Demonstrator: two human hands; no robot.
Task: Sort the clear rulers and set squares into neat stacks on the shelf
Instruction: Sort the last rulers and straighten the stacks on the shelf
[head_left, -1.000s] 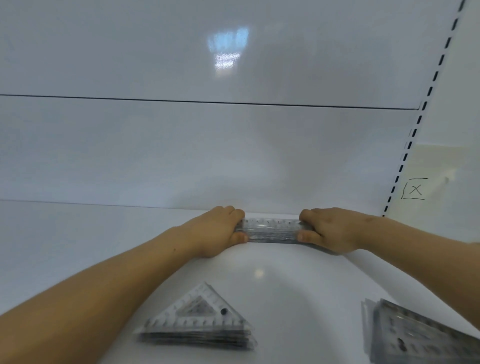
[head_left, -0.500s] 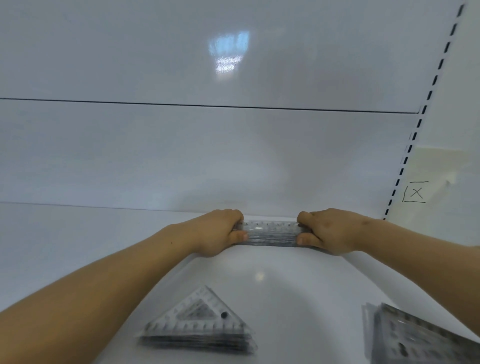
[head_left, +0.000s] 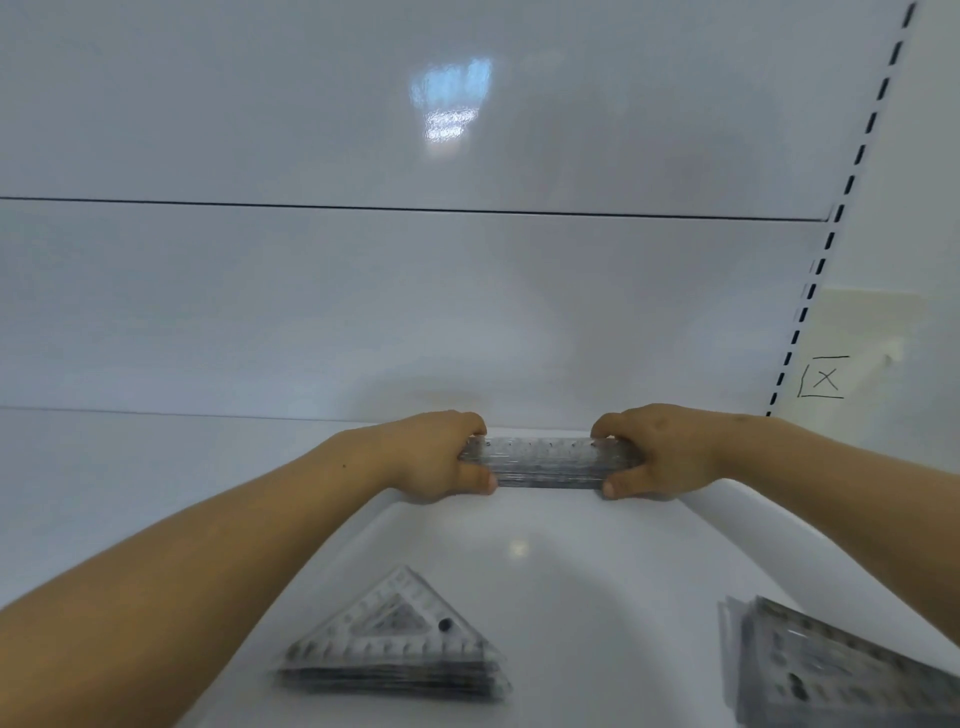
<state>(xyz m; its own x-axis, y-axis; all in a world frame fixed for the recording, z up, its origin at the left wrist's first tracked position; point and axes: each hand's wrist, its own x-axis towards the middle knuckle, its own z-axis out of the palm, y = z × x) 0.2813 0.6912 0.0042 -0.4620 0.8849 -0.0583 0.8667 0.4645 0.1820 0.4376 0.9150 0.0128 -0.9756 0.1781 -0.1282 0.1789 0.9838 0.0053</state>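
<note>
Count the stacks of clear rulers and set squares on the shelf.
3. A ruler stack at the back, held by the left hand and right hand; a set square stack in front; a third stack front right, cut off, so more may be hidden.

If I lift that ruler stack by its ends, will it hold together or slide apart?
Probably stiff: the ruler stack spans straight between the left hand and right hand without sagging. Likely slippery: it looks like many smooth clear layers, which may fan out unless both ends are squeezed. Being flat, it should not roll.
</note>
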